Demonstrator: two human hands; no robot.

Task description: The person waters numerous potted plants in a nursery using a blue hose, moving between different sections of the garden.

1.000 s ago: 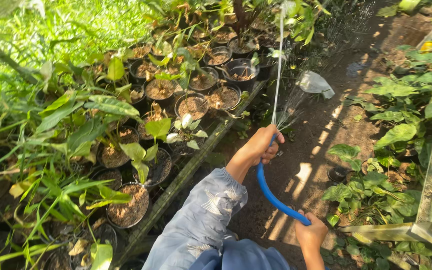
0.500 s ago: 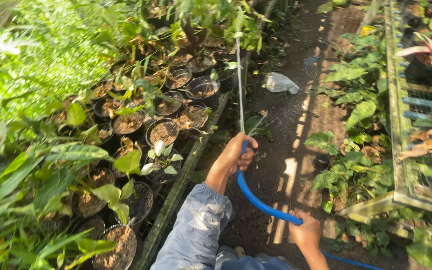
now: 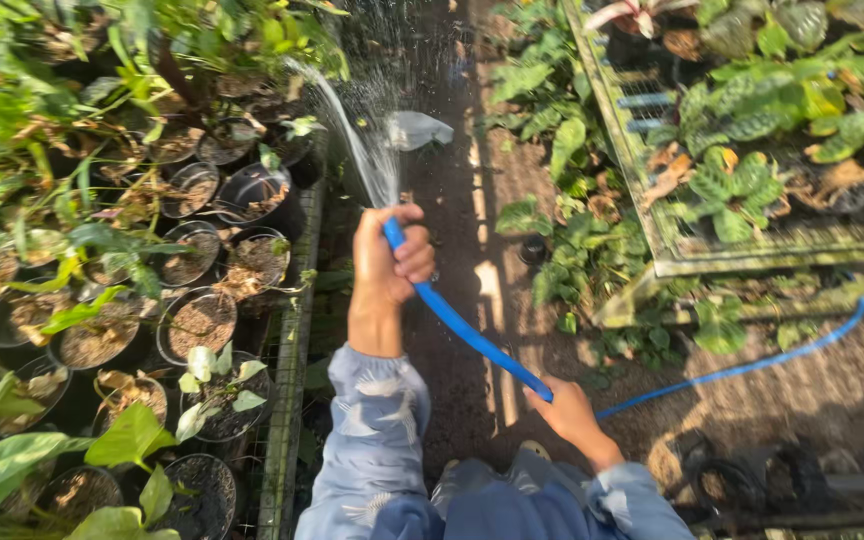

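Blue hose (image 3: 472, 333) clasped at its nozzle end by left hand (image 3: 384, 262), lower down by right hand (image 3: 559, 405).

The hose (image 3: 467, 328) was bright blue, and it ran on as a thin blue line across the brown dirt path (image 3: 472, 200). The sleeve (image 3: 377, 430) was pale grey-blue with little white bird shapes on it. The pots (image 3: 202, 320) were black, and the soil in them was light brown with dry tan bits. The leaves (image 3: 132, 435) by the pots were green, some pale and almost white. The water spray (image 3: 347, 120) looked white and shiny. A bag (image 3: 417, 128) on the path was whitish and see-through. The plants (image 3: 752, 100) on the rack were dark green with lighter spots, and one leaf there was pink.
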